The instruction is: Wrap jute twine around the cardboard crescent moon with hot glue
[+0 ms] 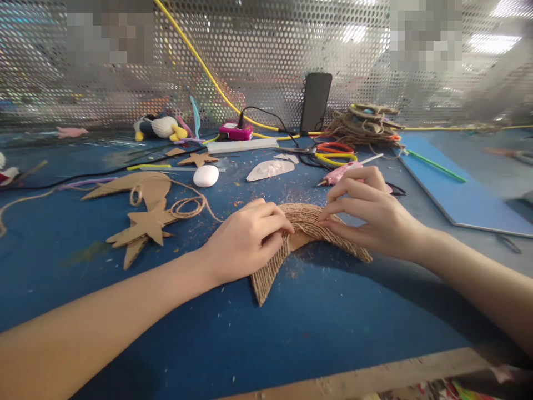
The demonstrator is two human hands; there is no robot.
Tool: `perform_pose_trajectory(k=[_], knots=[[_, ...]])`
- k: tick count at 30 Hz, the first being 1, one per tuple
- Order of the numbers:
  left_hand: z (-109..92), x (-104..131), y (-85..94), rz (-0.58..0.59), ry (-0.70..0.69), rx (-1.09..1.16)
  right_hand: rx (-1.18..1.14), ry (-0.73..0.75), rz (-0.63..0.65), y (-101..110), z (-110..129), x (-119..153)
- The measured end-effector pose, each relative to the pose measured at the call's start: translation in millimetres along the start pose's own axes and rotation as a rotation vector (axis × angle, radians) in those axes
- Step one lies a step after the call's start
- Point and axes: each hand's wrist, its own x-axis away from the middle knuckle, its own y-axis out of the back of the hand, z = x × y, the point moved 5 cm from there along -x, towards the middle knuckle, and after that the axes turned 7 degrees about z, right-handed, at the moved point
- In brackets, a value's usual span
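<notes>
Centrally, twine-covered arc, left hand atop; right hand at curve

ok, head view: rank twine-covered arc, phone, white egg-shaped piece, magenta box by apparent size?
1. Twine-covered arc, even partly covered
2. Phone
3. White egg-shaped piece and magenta box: too alike to rank; the egg-shaped piece sits nearer the camera
</notes>
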Motion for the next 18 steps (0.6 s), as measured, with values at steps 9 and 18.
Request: perform_pose_trajectory(k=[9, 18], knots=[[0, 0, 0.1, -0.007, -0.001, 0.005, 0.017, -0.167, -0.117, 10, -12, 4], [1, 0, -0.7, 0.008, 0.008, 0.002, -0.142, -0.236, -0.160, 10, -17, 3]])
